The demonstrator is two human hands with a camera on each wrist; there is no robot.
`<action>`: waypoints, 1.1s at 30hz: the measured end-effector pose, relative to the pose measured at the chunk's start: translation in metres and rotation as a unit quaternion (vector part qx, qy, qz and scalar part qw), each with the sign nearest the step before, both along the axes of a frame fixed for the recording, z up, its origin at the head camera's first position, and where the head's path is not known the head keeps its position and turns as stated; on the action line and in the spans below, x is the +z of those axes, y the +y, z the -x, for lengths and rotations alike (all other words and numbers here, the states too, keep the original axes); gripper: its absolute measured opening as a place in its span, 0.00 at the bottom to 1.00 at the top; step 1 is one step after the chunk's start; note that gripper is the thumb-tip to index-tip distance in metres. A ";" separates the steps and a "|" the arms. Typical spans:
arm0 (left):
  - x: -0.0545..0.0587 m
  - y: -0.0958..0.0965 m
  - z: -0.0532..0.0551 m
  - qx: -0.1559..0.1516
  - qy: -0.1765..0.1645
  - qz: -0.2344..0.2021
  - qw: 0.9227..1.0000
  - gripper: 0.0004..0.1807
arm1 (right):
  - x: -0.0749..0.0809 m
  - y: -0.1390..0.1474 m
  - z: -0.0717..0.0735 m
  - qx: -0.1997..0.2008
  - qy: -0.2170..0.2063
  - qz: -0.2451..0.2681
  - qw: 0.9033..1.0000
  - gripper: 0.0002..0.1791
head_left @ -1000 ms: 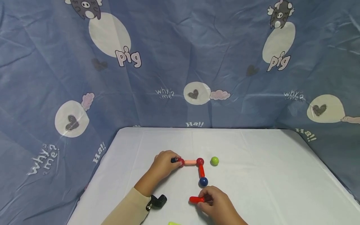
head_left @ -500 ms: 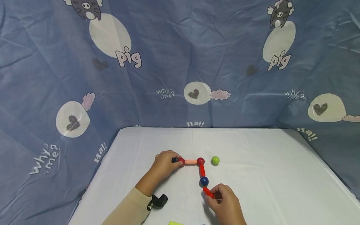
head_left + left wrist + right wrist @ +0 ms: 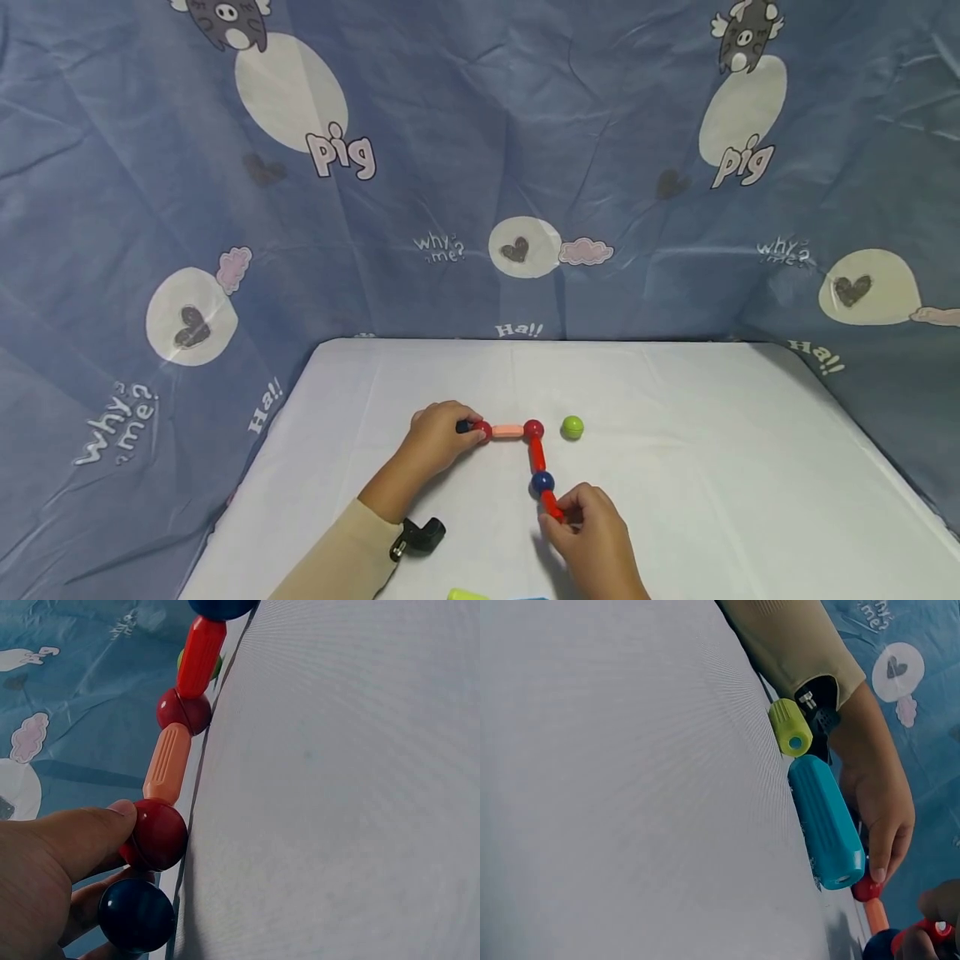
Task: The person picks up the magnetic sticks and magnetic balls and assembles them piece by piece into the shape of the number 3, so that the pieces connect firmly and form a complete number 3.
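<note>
My left hand point(image 3: 438, 437) pinches a red ball point(image 3: 160, 836) between thumb and fingers. A dark blue ball point(image 3: 136, 915) sits by its fingers; how it is joined is hidden. From the held ball runs a peach rod point(image 3: 507, 431) to a second red ball point(image 3: 533, 429). There the chain bends toward me through a red rod point(image 3: 537, 455) to a blue ball point(image 3: 542, 482). Another red rod point(image 3: 552, 505) is pinched in my right hand point(image 3: 596, 533), its far end against that blue ball. These look like magnetic building rods and balls.
A lime-green ball point(image 3: 572, 427) lies right of the chain's corner. Near the front edge lie a yellow-green rod point(image 3: 787, 724) and a thick blue rod point(image 3: 823, 825). A black wrist device point(image 3: 423, 537) is strapped on the left wrist. Patterned blue cloth point(image 3: 645, 183) hangs behind the white table point(image 3: 697, 467).
My right hand has moved forward and slightly right, turning the red rod from sideways to slanted until its end meets the blue ball. The left hand has held its place.
</note>
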State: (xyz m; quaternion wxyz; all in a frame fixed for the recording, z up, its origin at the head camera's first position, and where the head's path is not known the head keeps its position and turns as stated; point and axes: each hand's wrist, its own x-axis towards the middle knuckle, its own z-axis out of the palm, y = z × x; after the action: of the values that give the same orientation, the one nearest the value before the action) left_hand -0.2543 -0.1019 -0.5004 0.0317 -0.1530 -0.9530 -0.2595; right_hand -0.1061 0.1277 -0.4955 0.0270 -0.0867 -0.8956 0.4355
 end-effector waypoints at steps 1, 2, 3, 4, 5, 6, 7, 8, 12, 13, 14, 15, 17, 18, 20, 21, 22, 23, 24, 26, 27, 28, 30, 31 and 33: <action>-0.001 0.000 0.000 -0.001 0.000 -0.001 1.000 0.12 | 0.000 0.000 0.001 0.000 -0.002 -0.001 1.000 0.16; -0.001 0.000 0.001 -0.002 0.001 0.000 1.000 0.11 | -0.001 -0.001 0.001 0.000 -0.003 0.000 1.000 0.16; -0.002 0.000 0.001 -0.003 0.002 0.001 1.000 0.11 | -0.001 -0.001 0.002 0.000 -0.004 0.001 1.000 0.16; -0.003 0.000 0.001 -0.003 0.002 0.001 1.000 0.11 | -0.001 -0.002 0.002 0.000 -0.005 0.002 1.000 0.17; -0.003 -0.001 0.001 -0.003 0.003 0.002 1.000 0.11 | -0.002 -0.002 0.003 0.000 -0.005 0.002 1.000 0.17; -0.003 -0.001 0.001 -0.003 0.004 0.002 1.000 0.11 | -0.002 -0.003 0.003 -0.001 -0.007 0.001 1.000 0.17; -0.004 -0.001 0.001 -0.003 0.005 0.001 1.000 0.11 | -0.003 -0.004 0.003 -0.002 -0.007 -0.001 1.000 0.17; -0.004 -0.001 0.001 -0.004 0.007 0.000 1.000 0.11 | -0.003 -0.004 0.004 -0.003 -0.008 -0.004 1.000 0.18; -0.003 -0.001 0.002 -0.005 0.012 -0.003 1.000 0.11 | -0.003 -0.005 0.006 -0.002 -0.026 -0.016 1.000 0.21; -0.003 -0.001 0.002 -0.005 0.012 -0.002 1.000 0.11 | -0.002 -0.006 0.006 0.000 -0.032 -0.016 0.999 0.22; -0.003 -0.001 0.002 -0.005 0.011 -0.002 1.000 0.11 | -0.002 -0.006 0.007 0.003 -0.038 -0.015 0.999 0.22; -0.002 -0.001 0.002 -0.004 0.011 -0.002 1.000 0.11 | -0.002 -0.007 0.007 0.007 -0.042 -0.013 0.999 0.23; -0.002 0.000 0.001 -0.003 0.008 -0.001 1.000 0.11 | -0.003 -0.008 0.008 0.013 -0.049 -0.008 0.999 0.24; -0.002 0.000 0.001 -0.004 0.007 -0.002 1.000 0.11 | -0.003 -0.008 0.008 0.015 -0.053 -0.004 0.998 0.25; -0.002 -0.001 0.001 -0.004 0.005 -0.002 1.000 0.11 | -0.004 -0.009 0.008 0.014 -0.057 0.001 0.998 0.25; -0.001 -0.001 0.001 -0.004 0.005 -0.002 1.000 0.11 | -0.004 -0.010 0.009 0.014 -0.060 0.002 0.998 0.25; -0.002 -0.001 0.001 -0.005 0.005 -0.001 1.000 0.11 | -0.005 -0.010 0.009 0.013 -0.063 0.004 0.998 0.25; -0.002 -0.001 0.001 -0.005 0.006 0.000 1.000 0.11 | -0.005 -0.010 0.009 0.013 -0.066 0.004 0.998 0.25; -0.002 -0.001 0.001 -0.006 0.007 0.000 1.000 0.11 | -0.006 -0.010 0.009 0.012 -0.069 0.006 0.998 0.25; -0.002 0.000 0.001 -0.006 0.008 0.000 1.000 0.11 | -0.006 -0.009 0.010 0.013 -0.072 0.005 0.997 0.25; -0.002 0.000 0.002 -0.005 0.009 0.001 1.000 0.11 | -0.007 -0.008 0.011 0.014 -0.073 0.006 0.997 0.25; -0.002 0.000 0.002 -0.005 0.010 0.001 1.000 0.11 | -0.007 -0.008 0.011 0.014 -0.073 0.007 0.997 0.25; -0.002 0.000 0.001 -0.002 0.009 0.002 1.000 0.11 | -0.007 -0.007 0.012 0.014 -0.075 0.008 0.997 0.25; -0.002 0.000 0.002 -0.001 0.008 0.003 1.000 0.11 | -0.007 -0.007 0.013 0.013 -0.076 0.008 0.997 0.26; -0.002 0.000 0.002 0.000 0.007 0.009 1.000 0.11 | -0.007 -0.007 0.014 0.011 -0.079 0.010 0.997 0.27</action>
State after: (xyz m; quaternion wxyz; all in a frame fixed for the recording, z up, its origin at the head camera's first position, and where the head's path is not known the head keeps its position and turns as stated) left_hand -0.2559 -0.1021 -0.5028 0.0365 -0.1551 -0.9552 -0.2496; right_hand -0.1199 0.1203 -0.5029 -0.0492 -0.1110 -0.8916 0.4361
